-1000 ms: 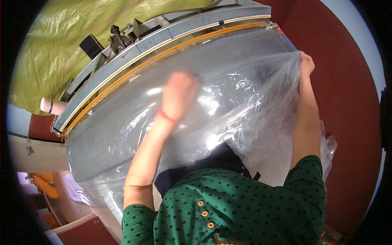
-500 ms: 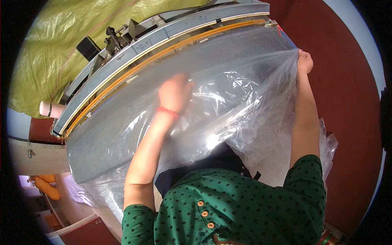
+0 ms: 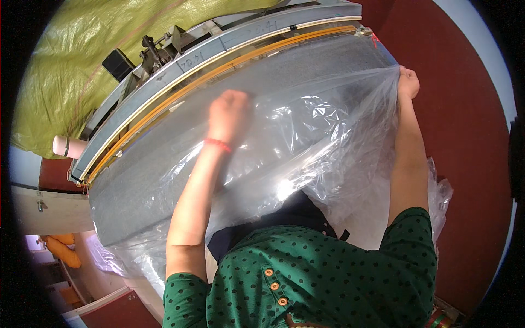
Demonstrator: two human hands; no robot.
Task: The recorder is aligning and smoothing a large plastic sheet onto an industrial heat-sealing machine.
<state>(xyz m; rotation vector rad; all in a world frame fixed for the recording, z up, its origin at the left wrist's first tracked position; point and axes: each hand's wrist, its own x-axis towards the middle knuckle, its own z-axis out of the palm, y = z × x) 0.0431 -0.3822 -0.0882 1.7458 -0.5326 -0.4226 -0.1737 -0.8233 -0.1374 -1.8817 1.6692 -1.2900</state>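
A large sheet of clear plastic film [image 3: 295, 128] spreads over a long grey work surface [image 3: 350, 52] and falls in shiny folds toward my waist. At the right end, my right hand [image 3: 408, 83] pinches the film's edge beside the surface's corner and pulls it into taut creases. My left hand [image 3: 228, 116], a red bracelet at its wrist, is over the middle of the film with its fingers curled in. It is slightly smeared by motion, and anything inside its fingers is hidden.
Along the far side runs a grey metal rail [image 3: 235, 39] with an orange strip [image 3: 219, 68] in front. Behind it are metal fittings [image 3: 150, 52], a black phone-like object [image 3: 118, 64] and yellow-green sheeting [image 3: 71, 93]. A pink bottle [image 3: 68, 146] sits at the left end.
My left hand has moved a little up and to the left over the film. My right hand keeps its place at the film's edge.
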